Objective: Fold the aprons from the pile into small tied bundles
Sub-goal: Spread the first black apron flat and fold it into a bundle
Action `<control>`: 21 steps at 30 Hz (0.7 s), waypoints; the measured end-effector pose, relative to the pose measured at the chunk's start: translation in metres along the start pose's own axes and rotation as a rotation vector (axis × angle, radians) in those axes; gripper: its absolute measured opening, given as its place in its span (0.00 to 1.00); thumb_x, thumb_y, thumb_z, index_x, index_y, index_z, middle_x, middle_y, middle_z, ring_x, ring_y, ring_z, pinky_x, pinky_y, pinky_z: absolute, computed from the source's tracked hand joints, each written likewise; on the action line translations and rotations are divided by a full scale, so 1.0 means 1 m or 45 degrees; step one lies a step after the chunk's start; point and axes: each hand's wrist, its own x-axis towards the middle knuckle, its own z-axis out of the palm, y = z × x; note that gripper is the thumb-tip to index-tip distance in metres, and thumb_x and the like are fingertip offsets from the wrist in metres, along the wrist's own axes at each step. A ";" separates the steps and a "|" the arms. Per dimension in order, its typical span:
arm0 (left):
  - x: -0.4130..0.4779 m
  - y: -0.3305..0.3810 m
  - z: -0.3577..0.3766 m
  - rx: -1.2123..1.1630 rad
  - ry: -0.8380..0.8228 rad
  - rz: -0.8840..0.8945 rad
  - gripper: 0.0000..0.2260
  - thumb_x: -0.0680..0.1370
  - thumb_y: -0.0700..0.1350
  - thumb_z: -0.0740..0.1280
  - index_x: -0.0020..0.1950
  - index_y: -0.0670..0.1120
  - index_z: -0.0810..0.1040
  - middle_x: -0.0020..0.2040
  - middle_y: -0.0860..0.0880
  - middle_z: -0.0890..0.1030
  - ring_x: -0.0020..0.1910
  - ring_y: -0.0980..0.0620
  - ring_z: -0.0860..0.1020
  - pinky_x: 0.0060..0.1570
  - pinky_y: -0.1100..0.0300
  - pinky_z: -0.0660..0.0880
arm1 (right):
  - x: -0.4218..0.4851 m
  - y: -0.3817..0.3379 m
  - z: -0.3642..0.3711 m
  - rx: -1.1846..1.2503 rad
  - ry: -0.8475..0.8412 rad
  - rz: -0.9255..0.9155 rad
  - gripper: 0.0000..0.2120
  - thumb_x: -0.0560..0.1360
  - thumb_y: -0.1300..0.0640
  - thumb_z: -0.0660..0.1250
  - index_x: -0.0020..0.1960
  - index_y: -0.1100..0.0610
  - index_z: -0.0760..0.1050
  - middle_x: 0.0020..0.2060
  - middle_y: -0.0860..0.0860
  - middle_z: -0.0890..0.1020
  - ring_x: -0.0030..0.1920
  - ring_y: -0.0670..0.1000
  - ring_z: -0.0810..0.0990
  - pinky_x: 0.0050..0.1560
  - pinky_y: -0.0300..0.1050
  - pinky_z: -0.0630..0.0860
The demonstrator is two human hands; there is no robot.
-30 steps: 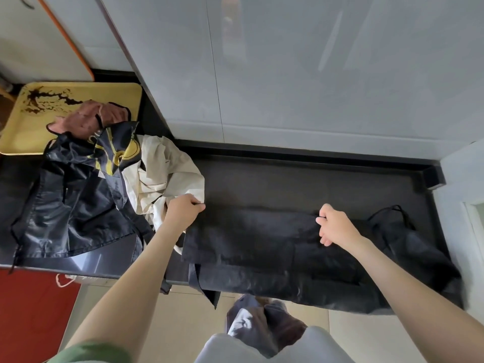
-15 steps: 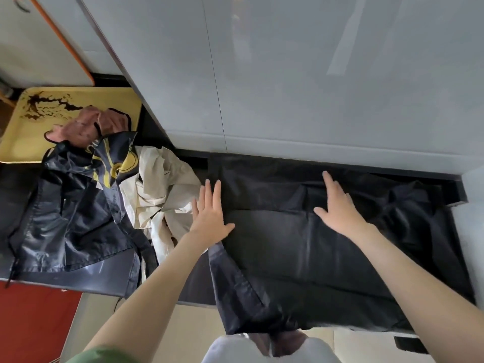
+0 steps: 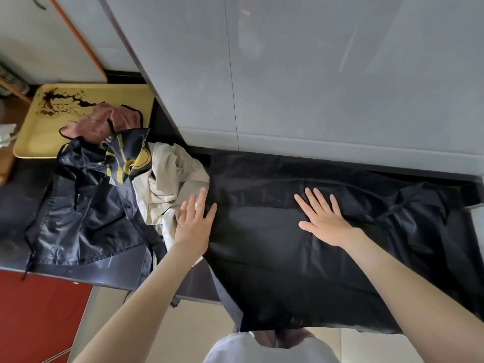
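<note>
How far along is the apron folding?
Done: no tied bundle visible. In hand: black fabric apron spread on dark counter, left hand and right hand pressing it, fingers straight. Left: fold and tie it, then the crumpled navy, cream and pink apron pile.

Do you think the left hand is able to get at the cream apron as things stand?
Probably yes: the left hand lies flat right beside the cream apron, whose near side nothing covers.
</note>
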 end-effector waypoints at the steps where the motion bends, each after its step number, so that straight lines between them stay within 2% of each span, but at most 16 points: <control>1: -0.003 0.004 0.000 0.047 0.083 0.050 0.40 0.68 0.40 0.76 0.76 0.46 0.62 0.78 0.36 0.46 0.76 0.36 0.51 0.72 0.42 0.57 | -0.001 -0.002 -0.001 -0.020 0.012 0.006 0.31 0.83 0.43 0.46 0.72 0.46 0.25 0.76 0.52 0.31 0.74 0.52 0.28 0.73 0.59 0.32; 3: -0.004 0.013 -0.002 0.072 0.196 0.234 0.37 0.56 0.35 0.79 0.65 0.44 0.77 0.73 0.35 0.64 0.69 0.36 0.68 0.65 0.43 0.68 | -0.002 -0.008 -0.001 -0.058 0.063 0.025 0.31 0.83 0.45 0.46 0.72 0.46 0.25 0.76 0.52 0.32 0.74 0.53 0.28 0.73 0.59 0.32; 4: -0.005 0.019 -0.004 0.035 0.214 0.334 0.35 0.54 0.35 0.80 0.61 0.44 0.80 0.70 0.37 0.70 0.64 0.38 0.74 0.61 0.46 0.73 | -0.004 -0.011 0.001 -0.067 0.105 0.038 0.31 0.84 0.46 0.46 0.72 0.47 0.25 0.76 0.52 0.32 0.74 0.53 0.29 0.73 0.59 0.33; 5: -0.006 0.024 -0.007 -0.007 0.209 0.430 0.33 0.56 0.36 0.80 0.60 0.45 0.80 0.67 0.39 0.73 0.61 0.41 0.76 0.59 0.49 0.75 | -0.007 -0.016 0.004 -0.062 0.165 0.046 0.31 0.84 0.48 0.47 0.73 0.48 0.25 0.76 0.52 0.33 0.75 0.53 0.29 0.73 0.59 0.33; 7: -0.010 0.032 -0.009 -0.135 0.137 0.564 0.27 0.70 0.38 0.72 0.68 0.46 0.72 0.68 0.46 0.70 0.64 0.47 0.71 0.62 0.56 0.69 | -0.014 -0.027 0.010 -0.054 0.300 0.031 0.32 0.84 0.52 0.50 0.74 0.50 0.28 0.77 0.52 0.36 0.76 0.53 0.32 0.73 0.55 0.34; 9: -0.012 0.032 -0.010 -0.194 -0.028 0.611 0.24 0.77 0.35 0.61 0.73 0.49 0.65 0.69 0.50 0.68 0.66 0.50 0.67 0.65 0.60 0.64 | -0.020 -0.038 0.013 -0.047 0.436 -0.013 0.31 0.83 0.56 0.52 0.77 0.53 0.35 0.78 0.52 0.42 0.77 0.52 0.38 0.74 0.52 0.35; 12: -0.026 0.024 -0.010 -0.220 -0.116 0.668 0.24 0.78 0.34 0.58 0.72 0.50 0.65 0.68 0.51 0.69 0.66 0.51 0.68 0.66 0.60 0.63 | -0.033 -0.055 0.024 -0.015 0.561 -0.055 0.29 0.82 0.59 0.54 0.79 0.55 0.45 0.78 0.53 0.52 0.78 0.52 0.48 0.75 0.50 0.39; 15: -0.045 0.009 -0.002 -0.198 -0.153 0.732 0.28 0.76 0.32 0.58 0.74 0.51 0.64 0.71 0.52 0.67 0.69 0.51 0.65 0.69 0.62 0.58 | -0.047 -0.064 0.042 0.034 0.591 -0.093 0.28 0.80 0.60 0.59 0.78 0.57 0.54 0.74 0.53 0.64 0.74 0.52 0.62 0.75 0.49 0.51; 17: -0.057 -0.003 0.008 -0.176 -0.134 0.743 0.32 0.75 0.31 0.60 0.76 0.52 0.60 0.75 0.53 0.63 0.73 0.51 0.60 0.73 0.62 0.50 | -0.056 -0.068 0.053 0.045 0.613 -0.145 0.27 0.75 0.61 0.66 0.73 0.59 0.65 0.67 0.54 0.74 0.66 0.54 0.73 0.69 0.51 0.64; 18: -0.064 -0.008 0.012 -0.114 -0.121 0.771 0.34 0.74 0.32 0.61 0.77 0.52 0.57 0.77 0.53 0.59 0.75 0.52 0.56 0.73 0.62 0.44 | -0.061 -0.073 0.058 -0.002 0.656 -0.164 0.26 0.72 0.61 0.70 0.69 0.60 0.70 0.61 0.54 0.78 0.60 0.55 0.77 0.63 0.51 0.71; 19: -0.069 -0.013 0.018 -0.019 -0.114 0.800 0.35 0.74 0.34 0.62 0.78 0.52 0.54 0.78 0.52 0.55 0.77 0.52 0.52 0.73 0.60 0.38 | -0.063 -0.075 0.064 -0.049 0.703 -0.157 0.25 0.68 0.60 0.74 0.64 0.60 0.74 0.55 0.53 0.80 0.53 0.55 0.80 0.56 0.50 0.76; 21: -0.084 -0.019 0.032 0.160 -0.105 0.807 0.39 0.74 0.39 0.64 0.79 0.51 0.46 0.79 0.49 0.45 0.78 0.50 0.43 0.71 0.52 0.32 | -0.075 -0.088 0.072 -0.058 0.787 -0.132 0.20 0.66 0.59 0.77 0.55 0.59 0.76 0.47 0.53 0.80 0.44 0.55 0.79 0.45 0.49 0.78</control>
